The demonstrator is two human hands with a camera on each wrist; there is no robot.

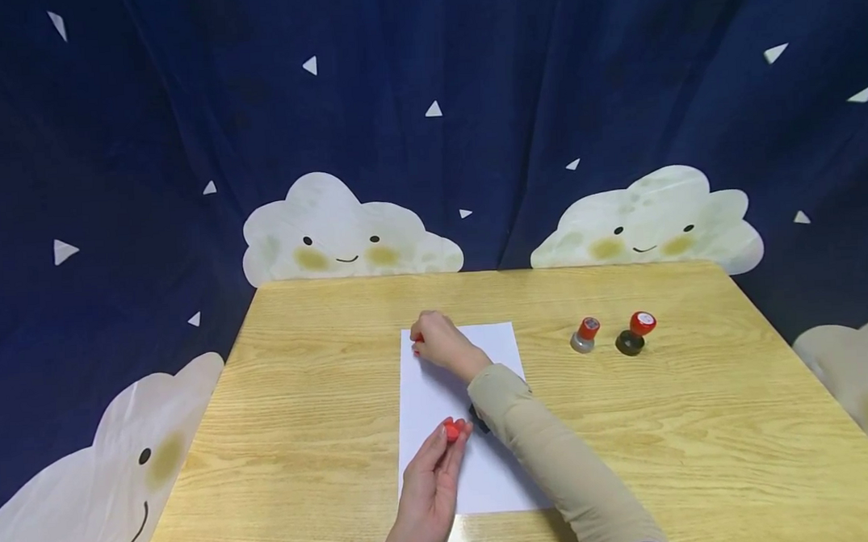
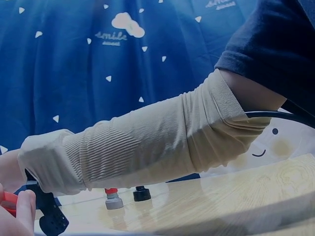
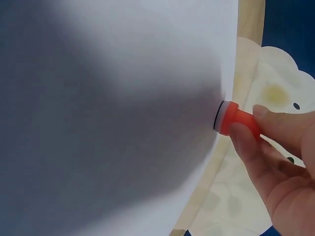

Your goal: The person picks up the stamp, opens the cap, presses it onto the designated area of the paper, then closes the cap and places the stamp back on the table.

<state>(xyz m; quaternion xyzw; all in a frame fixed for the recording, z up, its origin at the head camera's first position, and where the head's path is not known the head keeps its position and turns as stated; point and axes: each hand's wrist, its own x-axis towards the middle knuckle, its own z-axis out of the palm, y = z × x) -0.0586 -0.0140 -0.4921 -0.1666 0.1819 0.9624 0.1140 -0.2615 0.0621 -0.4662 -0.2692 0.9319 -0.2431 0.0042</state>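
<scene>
My right hand (image 1: pixel 448 345) pinches a small red stamp (image 3: pixel 229 119) between thumb and fingers at the far left corner of a white sheet of paper (image 1: pixel 501 470). In the right wrist view the stamp's pale, dark-edged end sits right at the paper surface. Nearer me, my left hand (image 1: pixel 430 485) holds a small red cap (image 1: pixel 452 430) at its fingertips, over the lower middle of the sheet. The cap (image 2: pixel 9 200) shows only partly in the left wrist view, at the left edge. My right forearm crosses above the sheet's right side.
Two more stamps stand upright on the wooden table (image 1: pixel 325 437), right of the paper: a grey-based one with a red top (image 1: pixel 584 336) and a black-based one with a red handle (image 1: pixel 635 334). A dark blue curtain (image 1: pixel 484 75) with clouds hangs behind the table and at its sides.
</scene>
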